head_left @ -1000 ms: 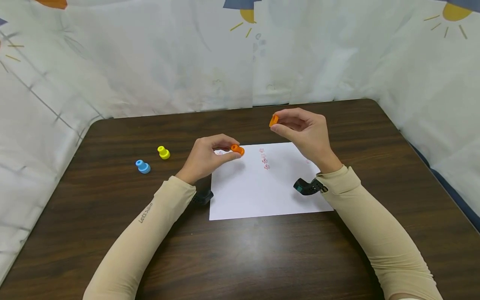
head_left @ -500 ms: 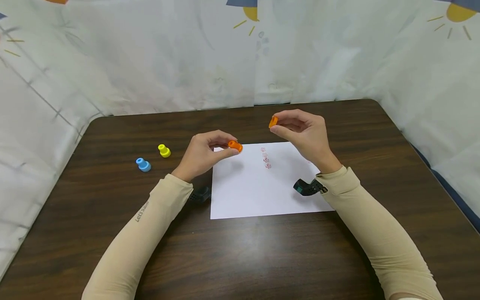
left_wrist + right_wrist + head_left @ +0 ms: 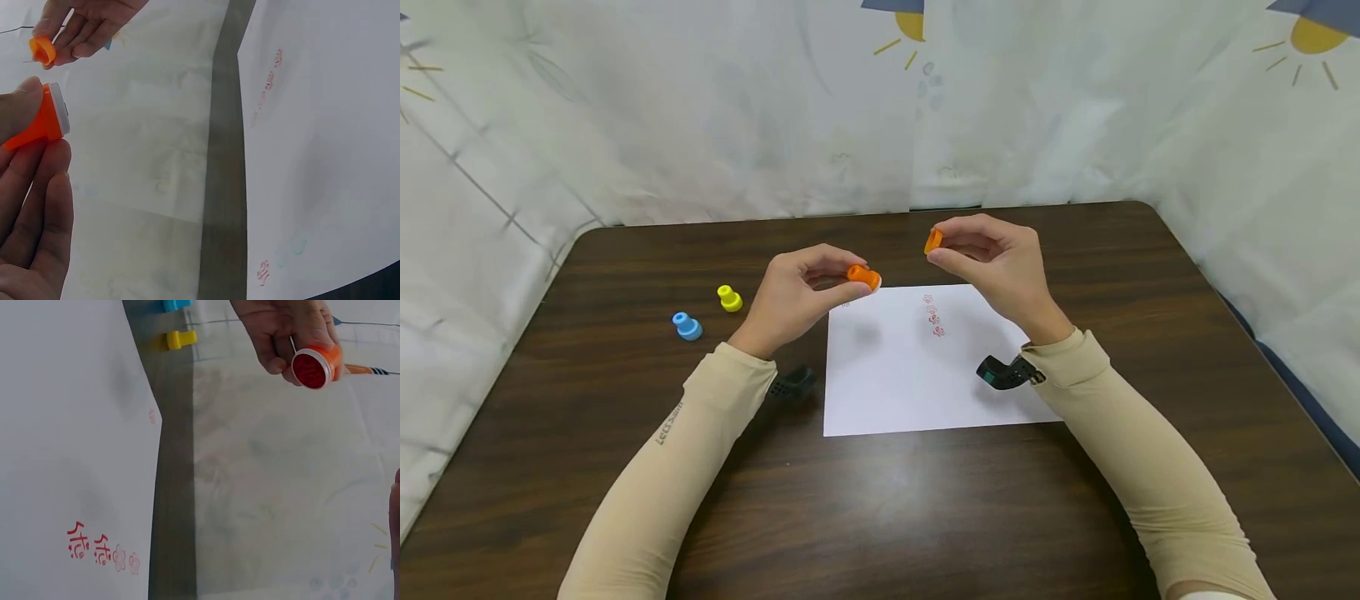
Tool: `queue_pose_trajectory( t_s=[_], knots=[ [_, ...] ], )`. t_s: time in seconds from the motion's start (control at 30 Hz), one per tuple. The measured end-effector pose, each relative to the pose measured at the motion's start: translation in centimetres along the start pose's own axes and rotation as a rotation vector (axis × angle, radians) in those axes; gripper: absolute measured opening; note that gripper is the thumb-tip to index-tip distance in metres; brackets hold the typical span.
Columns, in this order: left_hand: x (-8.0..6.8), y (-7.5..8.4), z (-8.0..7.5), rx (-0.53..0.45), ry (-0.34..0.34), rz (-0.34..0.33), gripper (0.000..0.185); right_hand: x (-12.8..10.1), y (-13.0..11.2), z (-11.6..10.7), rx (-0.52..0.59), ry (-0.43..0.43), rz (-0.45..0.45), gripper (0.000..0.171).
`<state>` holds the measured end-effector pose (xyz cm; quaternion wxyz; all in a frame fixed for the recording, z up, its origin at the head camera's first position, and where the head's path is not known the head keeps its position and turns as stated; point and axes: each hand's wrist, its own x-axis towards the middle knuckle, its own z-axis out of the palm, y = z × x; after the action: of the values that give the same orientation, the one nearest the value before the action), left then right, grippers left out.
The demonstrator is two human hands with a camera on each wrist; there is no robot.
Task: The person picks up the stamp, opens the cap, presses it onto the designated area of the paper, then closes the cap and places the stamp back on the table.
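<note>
The head camera looked forward and down from above onto the dark wooden desk [image 3: 880, 500] and the white sheet of paper [image 3: 917, 375]. Both wrist cameras sat far closer, low over that sheet, facing the draped backdrop. All three views shared the small orange plastic stamp [image 3: 863, 276] [image 3: 39, 119] [image 3: 317, 364] and the paper's red prints.

Uncapped orange stamp [image 3: 863, 276], orange cap [image 3: 932, 241] apart, both aloft

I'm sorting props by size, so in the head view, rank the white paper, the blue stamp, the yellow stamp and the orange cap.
1. white paper
2. blue stamp
3. yellow stamp, close to the blue stamp
4. orange cap, smallest, partly hidden by fingers
</note>
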<state>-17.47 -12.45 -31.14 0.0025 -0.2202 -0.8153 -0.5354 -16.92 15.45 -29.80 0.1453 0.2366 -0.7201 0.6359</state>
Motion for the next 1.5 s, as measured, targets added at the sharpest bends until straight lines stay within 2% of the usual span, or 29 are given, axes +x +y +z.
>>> queue_pose_trajectory(
  t_s=[0.23, 0.43, 0.57, 1.0, 1.5],
  knots=[
    [0.1, 0.4, -0.5, -0.067, 0.049, 0.029, 0.029, 0.8, -0.6, 0.7, 0.056, -0.003, -0.015, 0.027],
    [0.1, 0.9, -0.6, -0.164, 0.064, 0.05, 0.028, 1.3, -1.2, 1.6, 0.039, 0.005, -0.01, 0.027],
    [0.1, 1.1, -0.7, -0.176, 0.089, 0.071, 0.029, 1.6, -1.6, 2.3, 0.045, 0.008, -0.026, 0.027],
    [-0.6, 1.4, -1.6, -0.175, 0.172, 0.068, 0.03, 2.1, -1.9, 3.4, 0.111, 0.023, -0.008, 0.027],
    [-1.0, 1.6, -1.6, -0.172, 0.174, 0.047, 0.031, 1.4, -1.0, 3.6, 0.11, -0.012, 0.033, 0.027]
  ],
)
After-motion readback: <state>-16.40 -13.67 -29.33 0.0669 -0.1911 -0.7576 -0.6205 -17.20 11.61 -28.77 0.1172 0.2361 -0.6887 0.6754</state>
